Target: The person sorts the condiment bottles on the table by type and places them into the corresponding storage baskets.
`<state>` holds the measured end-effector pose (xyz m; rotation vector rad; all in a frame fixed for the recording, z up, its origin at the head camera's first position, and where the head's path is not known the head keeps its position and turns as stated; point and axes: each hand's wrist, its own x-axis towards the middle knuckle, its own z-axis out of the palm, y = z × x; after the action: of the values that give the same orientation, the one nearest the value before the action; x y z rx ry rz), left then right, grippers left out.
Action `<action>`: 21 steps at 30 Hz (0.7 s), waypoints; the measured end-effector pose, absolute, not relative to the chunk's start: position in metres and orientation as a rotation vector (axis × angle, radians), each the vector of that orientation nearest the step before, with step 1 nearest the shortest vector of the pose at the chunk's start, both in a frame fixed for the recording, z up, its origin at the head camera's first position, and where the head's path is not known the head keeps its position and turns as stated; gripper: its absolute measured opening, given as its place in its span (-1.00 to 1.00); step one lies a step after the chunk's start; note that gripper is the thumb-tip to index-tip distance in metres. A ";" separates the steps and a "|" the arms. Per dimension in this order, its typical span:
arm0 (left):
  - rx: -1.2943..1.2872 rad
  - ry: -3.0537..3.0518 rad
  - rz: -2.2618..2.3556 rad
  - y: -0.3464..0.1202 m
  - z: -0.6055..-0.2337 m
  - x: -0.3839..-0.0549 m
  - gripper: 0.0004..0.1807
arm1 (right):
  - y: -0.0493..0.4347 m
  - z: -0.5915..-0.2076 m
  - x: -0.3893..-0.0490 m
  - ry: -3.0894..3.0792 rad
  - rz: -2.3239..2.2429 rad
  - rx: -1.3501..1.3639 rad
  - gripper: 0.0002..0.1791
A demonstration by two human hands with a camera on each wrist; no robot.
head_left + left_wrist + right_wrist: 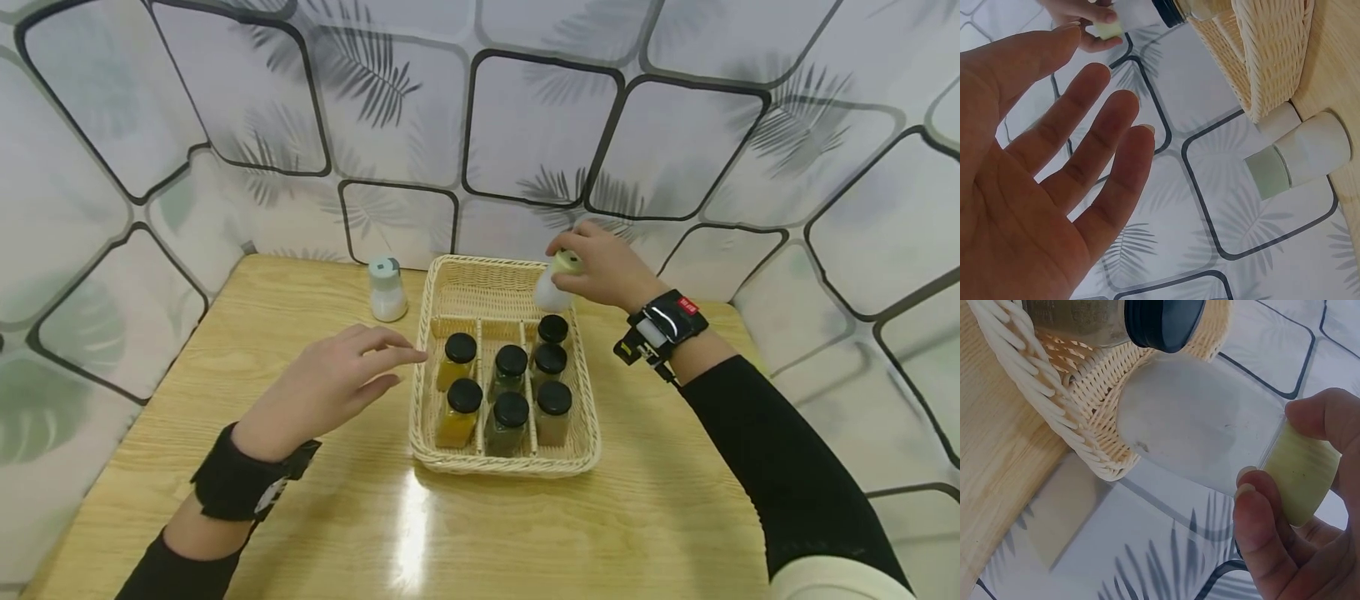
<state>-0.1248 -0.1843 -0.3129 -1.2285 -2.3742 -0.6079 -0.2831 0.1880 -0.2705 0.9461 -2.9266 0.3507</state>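
My right hand pinches the yellow-green cap of a shaker bottle with a whitish translucent body. It holds the bottle tilted over the back right corner of a wicker basket, beyond the jars. The left hand hovers by the basket's left rim with its fingers spread and holds nothing. Inside the basket, black-lidded spice jars stand in three front columns. A second shaker with a pale green cap stands upright on the table, left of the basket.
The basket's back compartment runs across its width behind the divided columns. A wooden table lies under everything. Patterned cloth walls rise close behind the basket and along both sides.
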 end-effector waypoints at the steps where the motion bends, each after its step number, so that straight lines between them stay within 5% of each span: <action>1: -1.226 -2.381 -0.609 -0.185 -0.314 -0.125 -0.46 | 0.187 -0.272 -0.284 -2.927 0.352 0.945 -0.64; 21: -1.185 -2.442 -0.615 -0.200 -0.324 -0.127 -0.49 | 0.175 -0.290 -0.303 -2.990 0.321 0.957 -0.61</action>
<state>-0.1271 -0.1996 -0.3237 -1.1846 -2.4424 -0.6153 -0.3026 0.1749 -0.2899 0.9573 -2.9901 0.3207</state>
